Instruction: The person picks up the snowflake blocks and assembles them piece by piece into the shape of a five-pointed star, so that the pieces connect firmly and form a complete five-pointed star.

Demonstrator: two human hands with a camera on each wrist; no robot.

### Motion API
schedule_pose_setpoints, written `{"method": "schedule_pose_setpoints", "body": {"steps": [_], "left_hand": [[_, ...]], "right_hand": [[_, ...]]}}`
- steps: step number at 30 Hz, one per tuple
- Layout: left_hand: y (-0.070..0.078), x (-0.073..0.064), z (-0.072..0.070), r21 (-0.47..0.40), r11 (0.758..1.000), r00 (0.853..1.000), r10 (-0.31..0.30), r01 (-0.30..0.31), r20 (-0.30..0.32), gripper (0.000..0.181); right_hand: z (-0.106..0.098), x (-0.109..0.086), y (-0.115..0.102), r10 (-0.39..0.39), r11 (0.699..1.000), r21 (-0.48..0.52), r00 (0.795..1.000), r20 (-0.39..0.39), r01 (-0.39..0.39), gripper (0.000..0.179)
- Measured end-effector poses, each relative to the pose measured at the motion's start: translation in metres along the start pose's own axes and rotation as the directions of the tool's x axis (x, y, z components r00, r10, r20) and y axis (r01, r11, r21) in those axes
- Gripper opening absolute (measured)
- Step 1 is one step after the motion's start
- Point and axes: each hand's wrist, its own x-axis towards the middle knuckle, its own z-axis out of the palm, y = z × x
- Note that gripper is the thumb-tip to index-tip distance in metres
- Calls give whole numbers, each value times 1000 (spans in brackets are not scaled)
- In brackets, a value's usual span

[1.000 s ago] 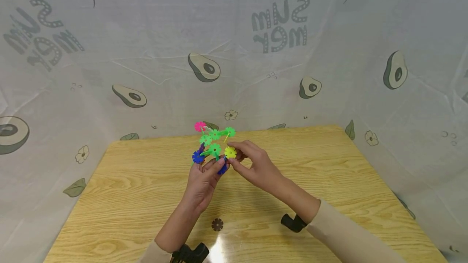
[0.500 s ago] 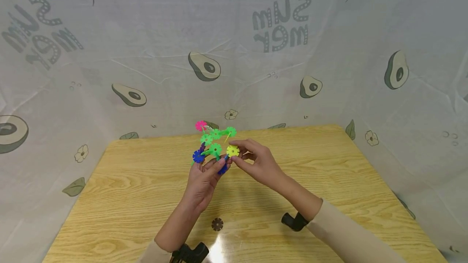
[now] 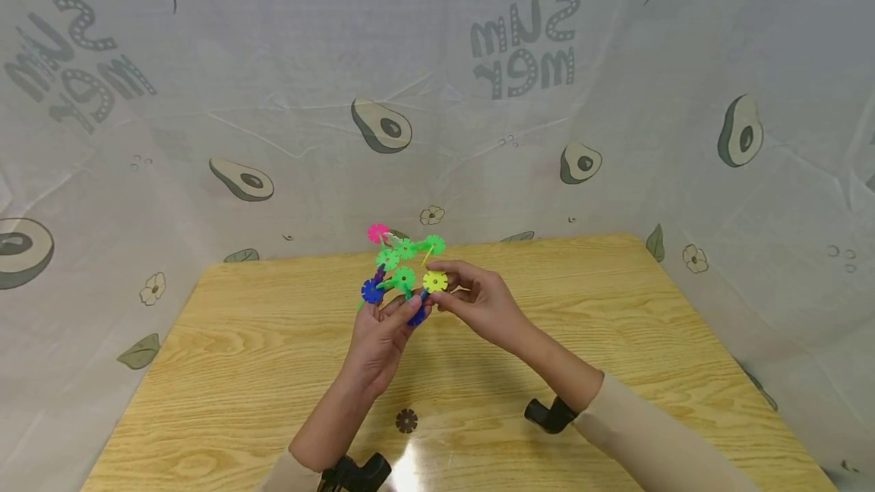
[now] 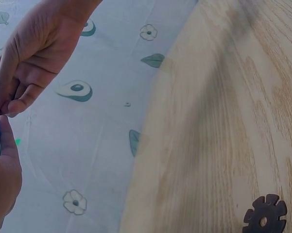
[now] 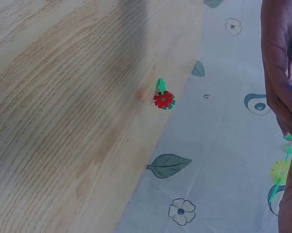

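Note:
My left hand (image 3: pixel 380 336) holds up a chain of toothed plastic snowflake discs over the table. In it show a pink disc (image 3: pixel 378 233), several green discs (image 3: pixel 404 278) and a blue disc (image 3: pixel 372 291). Another blue disc (image 3: pixel 416 316) sits at the left thumb and fingers. My right hand (image 3: pixel 488 310) pinches a yellow snowflake disc (image 3: pixel 435 281) between thumb and fingertips, right beside that lower blue disc. Whether the yellow disc is slotted into it, I cannot tell. In both wrist views the hands hide much of the chain.
A dark brown snowflake disc (image 3: pixel 406 421) lies on the wooden table (image 3: pixel 273 370) near its front. In the right wrist view a red disc (image 5: pixel 163 99) with green pieces overlaps the table edge. A printed white sheet (image 3: pixel 451 165) hangs behind and beside the table.
The yellow disc and my right fingertips have shifted slightly to the right and up. The chain has tilted a little to the right. Both hands keep their grip.

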Motion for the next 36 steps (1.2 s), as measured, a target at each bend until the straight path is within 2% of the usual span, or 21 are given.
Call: {"method": "schedule_pose_setpoints", "body": {"steps": [7,20,31,36], "left_hand": [[1,1,0,11,1000,1000,-1,1,-9,65],[0,0,-2,8,1000,1000,-10,10,-10,53],[0,0,-5,9,1000,1000,-6,6,7,61],[-1,1,-5,-1,1000,1000,-11,11,4,65]], "right_hand": [[0,1,2,-13,1000,-14,1000,-17,13,41],[4,1,1,5,996,-89,1000,-24,-7,39],[5,1,1,-9,995,-100,999,-40,5,40],[6,1,-1,-42,990,-135,999,-32,38,39]]}}
